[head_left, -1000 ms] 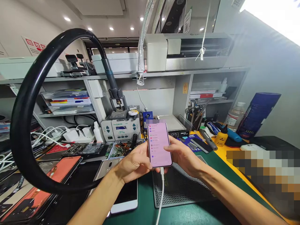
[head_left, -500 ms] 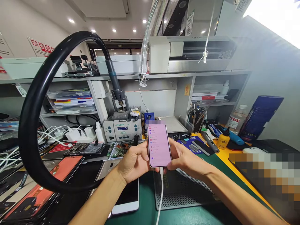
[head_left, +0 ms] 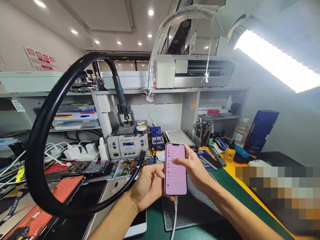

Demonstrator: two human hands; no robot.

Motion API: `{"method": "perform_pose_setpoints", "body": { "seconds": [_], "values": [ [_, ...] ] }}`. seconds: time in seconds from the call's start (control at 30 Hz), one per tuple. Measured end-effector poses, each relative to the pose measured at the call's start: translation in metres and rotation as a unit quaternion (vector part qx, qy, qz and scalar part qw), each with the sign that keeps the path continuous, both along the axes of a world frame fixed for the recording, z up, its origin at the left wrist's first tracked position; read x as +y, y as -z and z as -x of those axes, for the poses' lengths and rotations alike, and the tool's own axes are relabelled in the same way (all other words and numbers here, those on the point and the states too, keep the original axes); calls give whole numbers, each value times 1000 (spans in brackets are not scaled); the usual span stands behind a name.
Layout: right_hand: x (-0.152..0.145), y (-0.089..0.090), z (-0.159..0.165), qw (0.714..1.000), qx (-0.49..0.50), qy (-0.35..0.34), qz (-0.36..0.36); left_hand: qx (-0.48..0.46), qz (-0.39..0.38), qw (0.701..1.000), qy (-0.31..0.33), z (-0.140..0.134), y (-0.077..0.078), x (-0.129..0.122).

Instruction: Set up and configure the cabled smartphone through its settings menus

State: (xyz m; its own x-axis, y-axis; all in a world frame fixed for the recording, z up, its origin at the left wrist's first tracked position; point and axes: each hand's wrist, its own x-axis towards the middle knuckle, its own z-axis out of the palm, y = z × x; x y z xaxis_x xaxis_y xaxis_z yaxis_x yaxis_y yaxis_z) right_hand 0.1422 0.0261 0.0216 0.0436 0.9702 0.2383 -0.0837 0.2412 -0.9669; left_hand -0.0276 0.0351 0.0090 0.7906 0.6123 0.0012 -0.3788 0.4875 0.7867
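A smartphone (head_left: pixel 176 181) is held upright above the bench, its lit screen showing a list with small coloured icons. My left hand (head_left: pixel 151 183) is closed around the phone's left side and lower back, the thumb at the left edge. At the right edge, my right hand (head_left: pixel 198 170) supports the phone, fingers partly hidden behind it and thumb laid over the middle of the screen. A white charging cable (head_left: pixel 174 216) is plugged into the bottom of the phone and hangs down. Beneath lies a dark perforated mat (head_left: pixel 172 223) on a green work surface (head_left: pixel 153 223).
A thick black hose (head_left: pixel 32 150) loops at the left from a grey soldering station (head_left: pixel 127 145). Disassembled phones (head_left: pixel 62 190) cover the left bench. A yellow bottle (head_left: pixel 229 154) and a grey pen-like tool (head_left: pixel 217 155) lie right. A bright lamp (head_left: pixel 275 60) hangs overhead.
My right thumb has moved from the phone's lower right corner up onto its screen. The view has tilted upward, bringing more of the lamp in; the phone appears lower.
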Motion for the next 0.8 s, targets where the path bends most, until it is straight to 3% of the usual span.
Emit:
{"method": "perform_pose_setpoints", "body": {
  "seconds": [0.3,0.5,0.63,0.8],
  "values": [
    [-8,-1,-13,980,-19,-194,27,-50,14,999,2,8,-5,9],
    [-6,5,-8,992,-18,-121,22,-37,15,999,-17,8,-5,10],
    [-8,2,-8,977,-37,-206,29,-44,19,999,-24,8,-8,10],
    [-9,2,-8,984,25,-173,36,-42,21,998,-31,9,-8,9]
  ]
}}
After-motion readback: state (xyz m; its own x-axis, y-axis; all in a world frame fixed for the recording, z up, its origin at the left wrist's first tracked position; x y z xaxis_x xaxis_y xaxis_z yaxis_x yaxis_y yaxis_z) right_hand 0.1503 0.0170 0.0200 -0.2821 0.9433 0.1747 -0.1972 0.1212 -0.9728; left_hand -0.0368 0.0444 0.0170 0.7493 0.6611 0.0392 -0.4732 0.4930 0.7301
